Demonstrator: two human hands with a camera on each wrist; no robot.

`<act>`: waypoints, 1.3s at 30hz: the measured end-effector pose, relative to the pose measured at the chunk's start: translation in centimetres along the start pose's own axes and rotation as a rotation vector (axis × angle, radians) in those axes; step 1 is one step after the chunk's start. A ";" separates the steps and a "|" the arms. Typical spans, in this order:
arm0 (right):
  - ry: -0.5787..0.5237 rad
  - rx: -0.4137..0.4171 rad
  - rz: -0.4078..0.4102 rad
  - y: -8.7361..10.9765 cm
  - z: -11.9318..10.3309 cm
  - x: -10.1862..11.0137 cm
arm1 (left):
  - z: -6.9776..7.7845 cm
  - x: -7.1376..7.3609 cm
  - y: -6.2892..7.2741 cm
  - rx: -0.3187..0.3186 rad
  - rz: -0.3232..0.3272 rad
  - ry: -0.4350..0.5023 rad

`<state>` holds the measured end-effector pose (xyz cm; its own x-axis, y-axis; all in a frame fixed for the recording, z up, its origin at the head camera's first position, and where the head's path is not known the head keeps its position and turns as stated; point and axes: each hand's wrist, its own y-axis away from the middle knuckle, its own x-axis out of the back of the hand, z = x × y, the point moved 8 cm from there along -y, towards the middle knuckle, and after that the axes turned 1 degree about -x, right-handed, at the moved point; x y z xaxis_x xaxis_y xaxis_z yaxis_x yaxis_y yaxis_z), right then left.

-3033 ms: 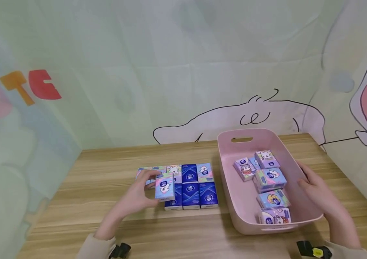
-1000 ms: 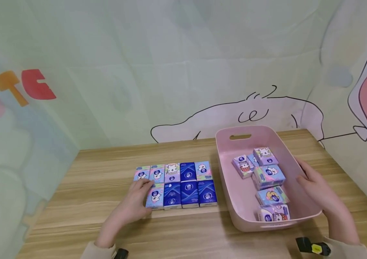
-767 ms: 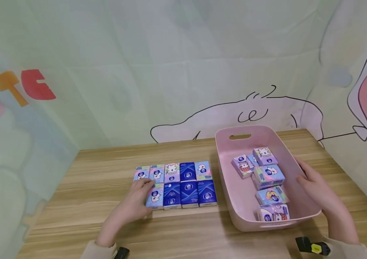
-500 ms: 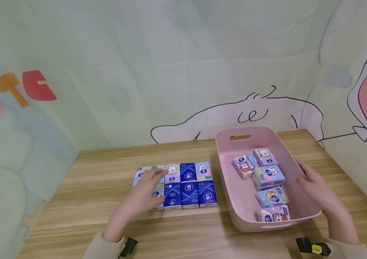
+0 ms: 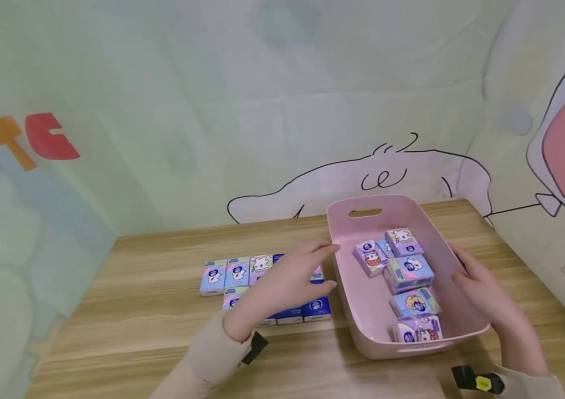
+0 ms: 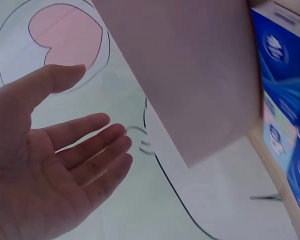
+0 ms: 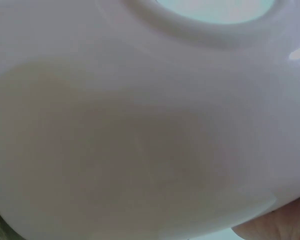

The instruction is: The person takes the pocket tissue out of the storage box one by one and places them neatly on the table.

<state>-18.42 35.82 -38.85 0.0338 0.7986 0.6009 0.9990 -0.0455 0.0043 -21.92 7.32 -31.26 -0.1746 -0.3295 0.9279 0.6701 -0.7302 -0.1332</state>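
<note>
My left hand (image 5: 292, 274), its fingers spread and holding nothing, is over the table by the left rim of a pink plastic bin (image 5: 362, 310). Its palm and straight fingers face the left wrist camera beside the bin wall (image 6: 190, 75). My right hand (image 5: 484, 291) grips the bin's right rim, thumb inside, the other fingers mostly hidden outside. Several small tissue packs, such as a pastel pack (image 5: 410, 271), lie loosely in the bin. On the table, two rows of packs, pastel (image 5: 214, 277) and blue (image 5: 316, 307), are partly covered by my left forearm.
The wooden table (image 5: 158, 310) meets a printed cloth backdrop (image 5: 203, 138) behind and at both sides. The bin stands on the table's right part, a cut-out handle in its far wall. In the right wrist view the bin's pale wall (image 7: 140, 125) fills nearly everything.
My left hand set a pastel tissue pack at the left of the front row, let go, and moved right across the rows to the bin's edge. The right hand stays on the rim.
</note>
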 end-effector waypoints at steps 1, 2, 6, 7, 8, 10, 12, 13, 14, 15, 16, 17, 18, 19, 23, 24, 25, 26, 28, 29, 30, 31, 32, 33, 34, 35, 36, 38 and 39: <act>-0.004 -0.004 -0.004 0.0 0.0 -0.1 | 0.5 -0.2 -0.4 -0.005 -0.012 -0.006; -0.006 -0.006 -0.006 0.0 0.0 -0.1 | 0.9 -0.5 -0.9 -0.008 -0.027 -0.006; -0.007 -0.014 -0.011 0.0 0.0 -0.2 | 2.5 -1.8 -2.5 -0.038 -0.107 -0.003; -0.009 -0.014 -0.012 0.0 0.0 -0.2 | 2.9 -2.2 -2.8 -0.038 -0.134 0.006; -0.008 -0.012 -0.012 0.0 -0.1 -0.2 | 3.3 -2.6 -3.1 -0.048 -0.160 0.008; -0.009 -0.009 -0.010 0.0 -0.1 -0.1 | 4.1 -3.5 -3.8 -0.071 -0.213 -0.007; -0.008 -0.005 -0.009 0.0 -0.1 -0.1 | 4.9 -4.4 -4.4 -0.103 -0.264 -0.024; -0.007 -0.004 -0.009 -0.1 -0.1 -0.1 | 5.3 -4.8 -4.8 -0.122 -0.288 -0.032; -0.006 -0.004 -0.008 -0.1 -0.1 -0.1 | 5.7 -5.2 -5.1 -0.148 -0.309 -0.042; -0.004 -0.002 -0.006 -0.1 -0.1 -0.1 | 6.1 -5.6 -5.4 -0.169 -0.330 -0.047; -0.004 0.000 -0.006 -0.1 -0.1 -0.1 | 6.4 -5.9 -5.6 -0.182 -0.355 -0.042; -0.002 0.004 -0.004 -0.1 -0.1 -0.1 | 6.7 -6.3 -5.8 -0.192 -0.383 -0.035; -0.001 0.007 -0.004 -0.2 -0.1 -0.1 | 7.0 -6.7 -6.0 -0.201 -0.409 -0.029; 0.000 0.010 -0.004 -0.2 -0.1 -0.1 | 7.3 -7.0 -6.2 -0.208 -0.434 -0.024; 0.009 0.024 -0.001 -0.2 -0.3 -0.1 | 8.1 -8.2 -6.9 -0.199 -0.505 -0.019; 0.014 0.026 0.001 -0.2 -0.3 -0.1 | 8.3 -8.5 -7.1 -0.187 -0.509 -0.031; 0.022 0.028 0.004 -0.2 -0.3 0.0 | 8.3 -8.8 -7.3 -0.172 -0.513 -0.044; 0.022 0.032 0.005 -0.2 -0.3 0.0 | 8.4 -9.1 -7.4 -0.149 -0.515 -0.055; 0.033 0.037 0.011 -0.3 -0.3 0.1 | 8.4 -9.8 -7.8 -0.109 -0.528 -0.096; 0.037 0.039 0.012 -0.3 -0.3 0.1 | 8.4 -10.2 -7.9 -0.092 -0.535 -0.110; 0.033 0.039 0.011 -0.3 -0.3 0.1 | 8.4 -10.5 -8.0 -0.075 -0.547 -0.122; 0.032 0.040 0.011 -0.3 -0.2 0.1 | 8.5 -10.9 -8.0 -0.067 -0.559 -0.134; 0.032 0.040 0.011 -0.3 -0.2 0.0 | 8.6 -11.3 -8.1 -0.067 -0.571 -0.153; 0.037 0.036 0.010 -0.3 -0.2 0.1 | 8.6 -11.6 -8.1 -0.067 -0.583 -0.168; 0.037 0.038 0.011 -0.3 -0.1 0.1 | 8.7 -12.0 -8.1 -0.068 -0.593 -0.180; 0.032 0.042 0.009 -0.4 -0.2 0.0 | 8.8 -12.3 -8.1 -0.067 -0.598 -0.183; 0.031 0.047 0.010 -0.4 -0.2 0.0 | 8.8 -12.6 -8.1 -0.064 -0.599 -0.194; 0.030 0.057 0.014 -0.5 -0.2 0.1 | 8.9 -13.1 -8.2 -0.066 -0.598 -0.213; 0.025 0.065 0.017 -0.5 -0.3 0.1 | 8.8 -13.3 -8.3 -0.057 -0.596 -0.213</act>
<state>-18.94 35.72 -38.59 0.0509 0.7825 0.6205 0.9981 -0.0191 -0.0578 -18.77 23.05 -39.41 -0.3545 0.2657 0.8965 0.4616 -0.7841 0.4149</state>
